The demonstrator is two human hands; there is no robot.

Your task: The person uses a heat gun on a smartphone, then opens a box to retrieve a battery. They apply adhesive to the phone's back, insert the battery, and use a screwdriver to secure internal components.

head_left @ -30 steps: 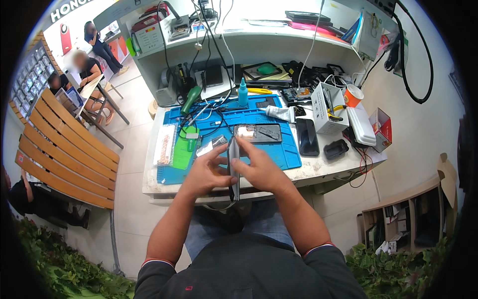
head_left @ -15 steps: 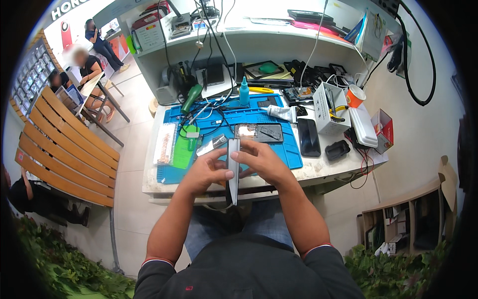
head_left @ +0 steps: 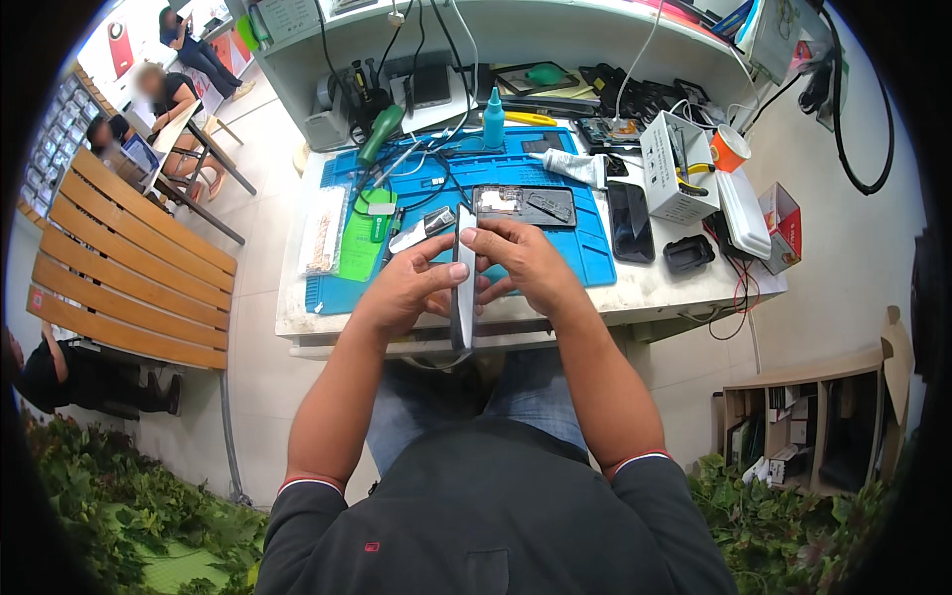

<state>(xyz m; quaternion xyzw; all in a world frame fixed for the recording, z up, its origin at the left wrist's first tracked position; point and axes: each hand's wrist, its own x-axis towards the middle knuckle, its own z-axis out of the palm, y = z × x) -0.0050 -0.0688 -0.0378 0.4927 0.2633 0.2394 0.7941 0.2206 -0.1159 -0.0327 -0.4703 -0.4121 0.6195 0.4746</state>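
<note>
Both my hands hold a thin flat phone panel [head_left: 462,297] edge-on above the near edge of the blue work mat [head_left: 555,263]. My left hand [head_left: 407,290] grips its left face, and my right hand [head_left: 524,260] clasps its right face with fingers curled over the top end. Just beyond my right hand an opened dark phone body [head_left: 526,205] lies on the mat. A small silver tool [head_left: 421,229] lies on the mat by my left fingers.
On the white bench [head_left: 674,288] are a black phone [head_left: 629,220], a white box [head_left: 676,166], an orange cup [head_left: 730,149], a teal bottle [head_left: 493,103], a green-handled tool [head_left: 380,132] and cables. A wooden bench [head_left: 129,268] stands left, with seated people behind.
Both hands with the panel have stayed in nearly the same place; the fingers shifted slightly along the panel's top end.
</note>
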